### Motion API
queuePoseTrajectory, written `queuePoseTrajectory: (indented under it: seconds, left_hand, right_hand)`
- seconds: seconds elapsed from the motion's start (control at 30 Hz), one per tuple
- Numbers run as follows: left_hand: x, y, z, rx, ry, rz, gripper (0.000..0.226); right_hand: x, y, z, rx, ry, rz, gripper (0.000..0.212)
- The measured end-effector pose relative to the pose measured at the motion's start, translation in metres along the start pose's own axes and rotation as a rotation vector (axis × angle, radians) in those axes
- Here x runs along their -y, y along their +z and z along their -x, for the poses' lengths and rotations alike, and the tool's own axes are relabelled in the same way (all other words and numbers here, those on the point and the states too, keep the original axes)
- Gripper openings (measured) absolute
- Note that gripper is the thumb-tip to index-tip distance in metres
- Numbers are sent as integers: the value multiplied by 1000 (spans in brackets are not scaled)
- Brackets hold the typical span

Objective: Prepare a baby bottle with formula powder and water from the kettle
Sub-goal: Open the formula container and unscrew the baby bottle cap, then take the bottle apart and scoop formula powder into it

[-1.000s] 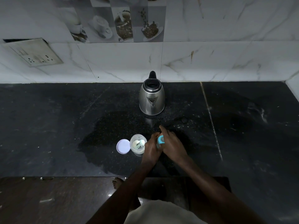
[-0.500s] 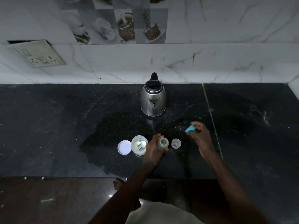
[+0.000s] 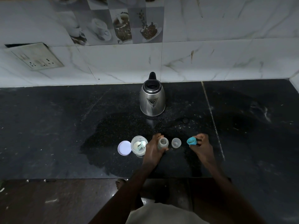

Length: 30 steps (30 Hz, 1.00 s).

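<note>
A dark speckled stone bench (image 3: 48,126) runs below a marble-tiled wall. A steel electric kettle (image 3: 152,97) stands upright at the far middle, well apart from both hands. Along the near edge sits an open formula jar (image 3: 139,145) holding pale powder and what looks like a scoop, with its white lid (image 3: 124,147) flat just to the left. The left hand (image 3: 152,151) grips the baby bottle (image 3: 163,143), which is upright just right of the jar: small, translucent, uncapped, seemingly empty. A clear cap (image 3: 176,142) stands beside it. The right hand (image 3: 202,146) pinches the blue screw ring (image 3: 191,141), held apart from the bottle. The task looks barely begun: the bottle is opened, with powder and water still to add.
</note>
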<state>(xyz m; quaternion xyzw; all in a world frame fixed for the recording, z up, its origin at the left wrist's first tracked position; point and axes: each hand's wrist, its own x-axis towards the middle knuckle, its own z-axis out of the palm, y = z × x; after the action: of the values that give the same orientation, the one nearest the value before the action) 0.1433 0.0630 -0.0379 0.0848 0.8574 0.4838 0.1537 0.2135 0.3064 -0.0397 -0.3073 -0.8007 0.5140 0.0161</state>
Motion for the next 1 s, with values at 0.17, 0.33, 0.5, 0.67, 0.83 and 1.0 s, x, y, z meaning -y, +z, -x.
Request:
queuePoseTrajectory:
  seconds: [0.17, 0.33, 0.5, 0.67, 0.83, 1.0]
  left_hand:
    - [1, 0, 1, 0, 3, -20, 66]
    - [-8, 0, 6, -4, 21, -54, 56]
    - [-8, 5, 8, -16, 57, -105, 59]
    - [-11, 8, 10, -11, 75, -165, 60]
    - [-14, 7, 14, -20, 126, -186, 72]
    - [-25, -9, 27, -92, 322, -208, 84]
  right_hand:
    - [-8, 2, -10, 34, -187, 490, 50]
    - [-16, 12, -15, 103, -306, 676, 56]
    - [-13, 17, -10, 42, -364, 720, 60]
    - [-4, 19, -5, 79, -356, 680, 65]
    - [2, 21, -4, 78, -375, 782, 69]
    - [29, 22, 11, -26, -396, 702, 76]
